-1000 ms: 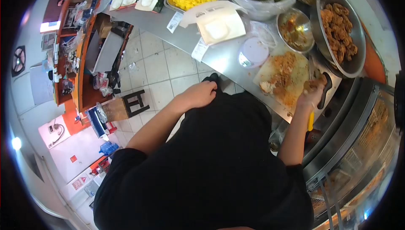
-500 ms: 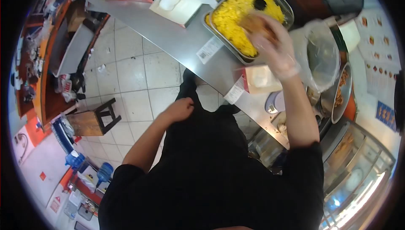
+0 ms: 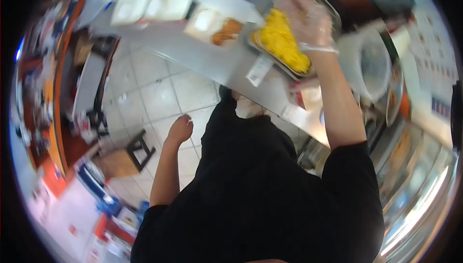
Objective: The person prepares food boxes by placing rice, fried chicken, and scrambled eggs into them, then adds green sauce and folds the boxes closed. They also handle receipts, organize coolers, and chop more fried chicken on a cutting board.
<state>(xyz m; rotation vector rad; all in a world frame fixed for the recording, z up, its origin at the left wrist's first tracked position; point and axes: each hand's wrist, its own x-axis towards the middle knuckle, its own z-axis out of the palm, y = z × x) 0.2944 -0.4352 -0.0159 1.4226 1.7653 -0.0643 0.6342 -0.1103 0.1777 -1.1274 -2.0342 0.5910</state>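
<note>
My right hand (image 3: 306,19), in a clear plastic glove, is over the metal tray (image 3: 301,76) of yellow rice (image 3: 279,41) and covers its far part. Its fingers are blurred but look loosely extended, with nothing visible in them. To the left, brown fried chicken (image 3: 226,32) lies in an open box (image 3: 200,34), beside a round white cup (image 3: 206,20). My bare left hand (image 3: 181,129) hangs above the tiled floor, away from the counter, its fingers curled in and nothing showing in them.
More open boxes (image 3: 166,11) with white cups line the steel counter (image 3: 193,55) at the far left. A label (image 3: 259,70) is at the counter edge by the tray. A plastic-lined bin (image 3: 369,65) stands right of my forearm. Behind my left arm is a wooden stool (image 3: 120,163).
The fried chicken has gone from my right hand into the box on the left; that hand is over the rice tray. My left hand has swung off my thigh, and the view has shifted.
</note>
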